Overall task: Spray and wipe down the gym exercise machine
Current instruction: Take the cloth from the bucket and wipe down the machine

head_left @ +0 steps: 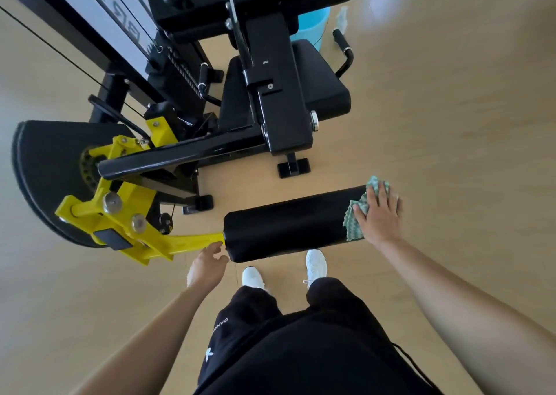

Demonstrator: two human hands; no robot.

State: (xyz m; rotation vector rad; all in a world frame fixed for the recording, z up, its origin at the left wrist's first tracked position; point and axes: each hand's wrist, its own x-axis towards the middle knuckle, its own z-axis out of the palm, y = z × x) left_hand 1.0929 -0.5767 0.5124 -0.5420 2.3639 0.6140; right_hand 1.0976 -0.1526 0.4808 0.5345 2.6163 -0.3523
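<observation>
A blue bucket [313, 24] stands behind the black gym machine [279, 93], its inside hidden. The right hand [379, 215] lies flat, fingers straight and spread, pressing a green patterned cloth [353, 226] onto the right end of the machine's roller pad [288, 229]. The left hand [207, 263], fingers loosely bent and holding nothing, touches the pad's left end beside the yellow arm [192, 242]
</observation>
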